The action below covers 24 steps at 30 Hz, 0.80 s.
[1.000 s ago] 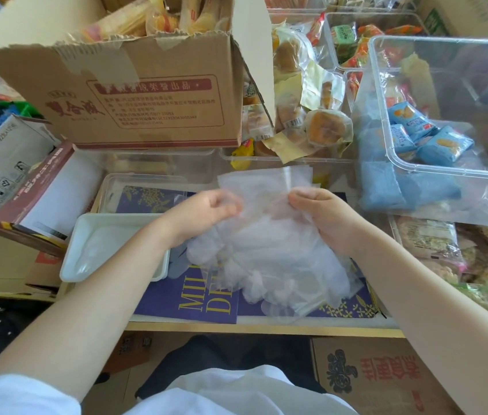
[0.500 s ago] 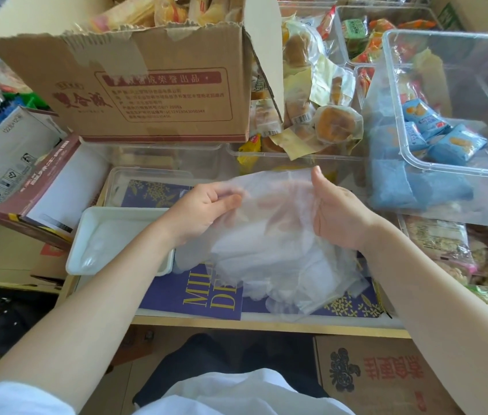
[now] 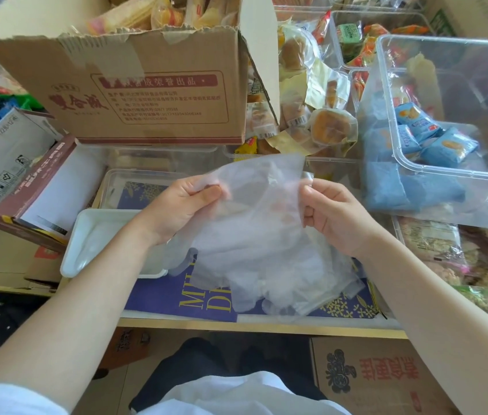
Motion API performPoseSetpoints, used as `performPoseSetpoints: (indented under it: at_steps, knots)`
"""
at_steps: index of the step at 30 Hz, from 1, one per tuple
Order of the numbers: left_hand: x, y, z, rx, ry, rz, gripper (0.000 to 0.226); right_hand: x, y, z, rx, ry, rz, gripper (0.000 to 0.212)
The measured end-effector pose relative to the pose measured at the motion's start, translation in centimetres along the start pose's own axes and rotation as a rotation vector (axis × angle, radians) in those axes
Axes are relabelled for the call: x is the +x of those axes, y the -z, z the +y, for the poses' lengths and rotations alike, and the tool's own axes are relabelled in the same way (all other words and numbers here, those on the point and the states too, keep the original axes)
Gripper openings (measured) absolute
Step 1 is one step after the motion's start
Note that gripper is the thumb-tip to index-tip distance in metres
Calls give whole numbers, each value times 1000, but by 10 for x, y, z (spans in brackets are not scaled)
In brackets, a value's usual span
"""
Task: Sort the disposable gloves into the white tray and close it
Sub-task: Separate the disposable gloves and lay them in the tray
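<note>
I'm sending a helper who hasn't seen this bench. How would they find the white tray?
Start at the big cardboard box at the back. In front of it, under the left forearm, lies the white tray. It is opaque white, unlike the clear tubs around it.

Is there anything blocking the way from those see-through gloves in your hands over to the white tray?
Nothing visible does. The left hand and right hand both pinch the top of the disposable gloves, and the white tray lies open just to their left. Only the left forearm crosses above the tray's near right corner.

The white tray (image 3: 93, 235) lies open from above, hemmed by the cardboard box (image 3: 147, 85) behind.
</note>
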<state>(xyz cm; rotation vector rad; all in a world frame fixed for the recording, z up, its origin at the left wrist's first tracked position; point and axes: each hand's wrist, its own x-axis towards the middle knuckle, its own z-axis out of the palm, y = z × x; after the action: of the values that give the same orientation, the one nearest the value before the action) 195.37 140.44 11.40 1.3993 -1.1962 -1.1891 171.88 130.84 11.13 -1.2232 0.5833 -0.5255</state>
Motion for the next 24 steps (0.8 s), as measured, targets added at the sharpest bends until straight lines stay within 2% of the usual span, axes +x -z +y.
performPoseSetpoints:
  at_steps: [4,8,11,13,16,20,22,24]
  knots:
    - [1,-1,2,-37,12,-80,45,1,-4,-14,-22,-21,115,22]
    - [0,-1,6,-8,18,-146,48,1,-6,-21,-74,-10,161,46]
    - [0,-2,11,0,25,-133,52,2,-9,-25,-202,25,247,43]
    - [0,-3,13,3,44,-130,48,3,-12,-25,-341,83,295,29]
    - [1,-6,14,26,54,-113,46,5,-16,-24,-351,121,336,16]
    - [2,-6,15,98,45,-73,37,9,-17,-23,-319,124,373,25]
    - [3,-5,16,91,78,-45,21,10,-17,-22,-386,149,386,29]
    - [3,-7,16,74,90,-31,19,9,-17,-21,-475,157,400,41]
